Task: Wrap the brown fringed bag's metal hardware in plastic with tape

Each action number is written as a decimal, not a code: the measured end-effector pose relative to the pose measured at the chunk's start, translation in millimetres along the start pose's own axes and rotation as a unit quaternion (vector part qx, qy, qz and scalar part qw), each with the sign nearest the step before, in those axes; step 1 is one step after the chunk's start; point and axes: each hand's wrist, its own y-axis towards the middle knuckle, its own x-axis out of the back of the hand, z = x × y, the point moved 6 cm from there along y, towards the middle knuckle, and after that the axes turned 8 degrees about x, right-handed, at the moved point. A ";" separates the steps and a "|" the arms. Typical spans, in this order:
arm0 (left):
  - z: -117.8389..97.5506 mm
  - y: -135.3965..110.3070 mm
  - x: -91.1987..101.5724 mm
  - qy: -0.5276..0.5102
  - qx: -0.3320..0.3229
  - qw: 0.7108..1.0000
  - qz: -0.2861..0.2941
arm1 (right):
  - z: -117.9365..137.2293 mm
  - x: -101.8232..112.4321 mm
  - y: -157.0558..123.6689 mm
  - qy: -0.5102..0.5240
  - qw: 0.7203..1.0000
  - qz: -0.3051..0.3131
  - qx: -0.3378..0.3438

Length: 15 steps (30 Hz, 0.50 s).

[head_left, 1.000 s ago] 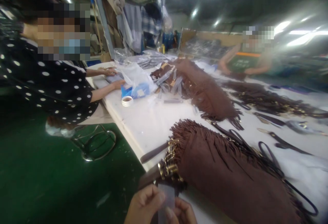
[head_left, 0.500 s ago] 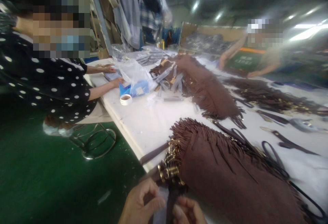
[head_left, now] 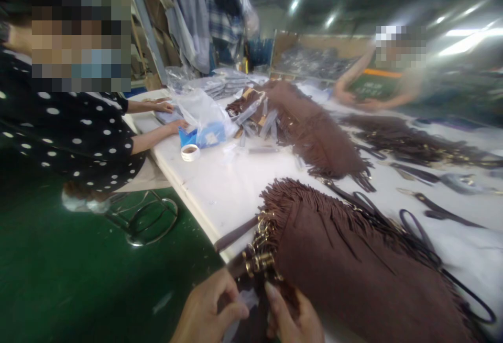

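At the bottom of the head view, my left hand (head_left: 212, 309) pinches a crumpled translucent plastic strip (head_left: 248, 298) between thumb and fingers. My right hand (head_left: 294, 314) is closed beside it, its thumb up near the brass-coloured clasps (head_left: 261, 262). What lies inside its fingers is hidden; a dark strap passes between both hands. Right of the hands lies a stack of brown suede-like fringed pieces (head_left: 338, 259), with the clasps and straps at its left end.
A white table (head_left: 220, 196) carries a tape roll (head_left: 190, 153), a blue-and-clear plastic bag (head_left: 210, 133), another brown fringed stack (head_left: 310, 123) and loose dark straps (head_left: 444, 209). One co-worker in a dotted top (head_left: 78, 139) sits at left; another stands across the table. A metal stool (head_left: 153, 222) is below.
My right hand has moved up toward the clasps. The plastic strip, fairly straight before, is now crumpled and drawn left with my left hand. The far co-worker's hands have come together.
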 end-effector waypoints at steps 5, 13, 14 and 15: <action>-4.4 -0.6 5.0 0.044 0.034 0.998 0.001 | 8.5 -14.3 2.4 -0.009 0.999 0.028 -0.014; -0.1 -7.3 10.7 0.056 0.060 0.997 -0.013 | 15.9 -13.4 -4.1 0.103 0.995 0.008 -0.010; 0.9 -8.0 11.5 0.057 0.060 0.996 -0.014 | 16.9 -14.0 -5.0 0.109 0.994 0.009 -0.008; 1.7 -8.6 12.3 0.059 0.059 0.996 -0.015 | 17.9 -14.6 -5.7 0.114 0.993 0.009 -0.005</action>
